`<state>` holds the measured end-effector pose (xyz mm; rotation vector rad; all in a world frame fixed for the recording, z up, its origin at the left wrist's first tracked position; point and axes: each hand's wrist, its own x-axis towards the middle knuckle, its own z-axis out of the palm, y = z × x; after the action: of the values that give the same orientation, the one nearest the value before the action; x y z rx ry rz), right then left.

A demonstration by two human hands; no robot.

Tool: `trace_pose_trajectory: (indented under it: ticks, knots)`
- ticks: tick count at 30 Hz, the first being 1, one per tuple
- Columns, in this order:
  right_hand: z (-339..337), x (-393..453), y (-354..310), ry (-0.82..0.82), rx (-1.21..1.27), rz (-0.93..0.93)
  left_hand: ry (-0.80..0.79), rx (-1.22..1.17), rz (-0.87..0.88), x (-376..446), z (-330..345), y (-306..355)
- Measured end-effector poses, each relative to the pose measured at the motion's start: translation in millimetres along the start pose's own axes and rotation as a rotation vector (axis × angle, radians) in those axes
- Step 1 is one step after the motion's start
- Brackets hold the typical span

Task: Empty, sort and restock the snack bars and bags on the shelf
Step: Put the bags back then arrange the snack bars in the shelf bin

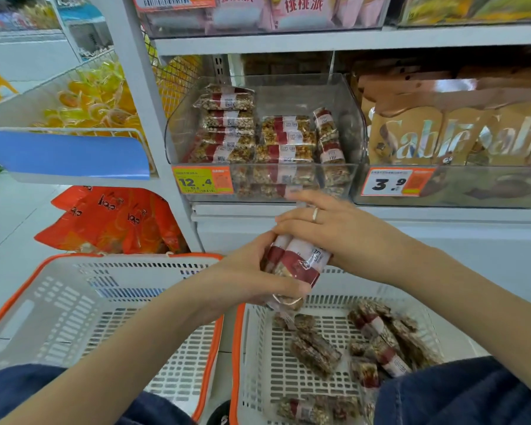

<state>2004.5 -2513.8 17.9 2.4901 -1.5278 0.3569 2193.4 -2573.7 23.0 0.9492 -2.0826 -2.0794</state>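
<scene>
My left hand grips a bunch of wrapped nut snack bars with red-and-white labels, held upright above the right basket. My right hand, with a ring on one finger, rests on the top ends of the same bars. Stacked snack bars fill part of a clear shelf bin straight ahead; its right rear part holds nothing. Several loose bars lie in the white, orange-rimmed basket on the right.
A second white basket stands at lower left with nothing in it. Brown "Sable" bags fill the bin to the right. Orange snack bags hang lower left, yellow jelly cups above them. Price tags front the shelf edge.
</scene>
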Motion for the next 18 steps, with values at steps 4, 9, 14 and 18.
trace_pose_trajectory:
  ticks: [4, 9, 14, 18]
  knots:
    - [1, 2, 0, -0.014, -0.007, -0.002, 0.062, 0.07, -0.055, 4, -2, 1]
    - [-3, 2, 7, -0.11, 0.123, 0.111, -0.003, 0.127, -0.096, 0, -11, 7]
    - [-3, 2, 13, -0.173, 0.096, 0.164, 0.044, 0.072, -0.095, 0, -12, 5]
    - [-3, 2, 14, -0.209, 0.144, 0.215, 0.1, 0.03, -0.098, 2, -11, 2]
